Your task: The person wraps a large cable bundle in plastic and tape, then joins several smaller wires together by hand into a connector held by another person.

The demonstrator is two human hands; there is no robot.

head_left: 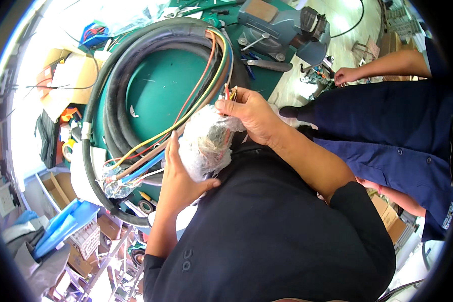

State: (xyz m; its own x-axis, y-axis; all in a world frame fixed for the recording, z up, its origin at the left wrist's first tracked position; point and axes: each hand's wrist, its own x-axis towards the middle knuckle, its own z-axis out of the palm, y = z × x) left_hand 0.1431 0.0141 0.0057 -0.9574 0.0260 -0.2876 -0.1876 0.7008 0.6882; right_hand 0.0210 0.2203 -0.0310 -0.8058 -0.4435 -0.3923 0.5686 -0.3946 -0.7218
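Observation:
A bundle wrapped in clear plastic (205,143) rests against my front at the table's near edge. My left hand (180,176) is beside its left side, fingers stretched and thumb spread wide, not closed around it. At the bundle's upper right, my right hand (251,113) pinches a cluster of thin wires (228,93) with red, yellow and dark ends. Behind my hands lies a thick black cable coil (113,95). Yellow-green, brown, red and blue wires run out of it, with the yellow-green wire (171,130) passing close to my left fingertips.
The coil lies on a green table mat (158,83). A grey bench vise (272,27) stands at the far right, with a knife (268,65) in front. To the right stands another person (387,118) in dark blue. Boxes and a blue bag (65,229) crowd the lower left.

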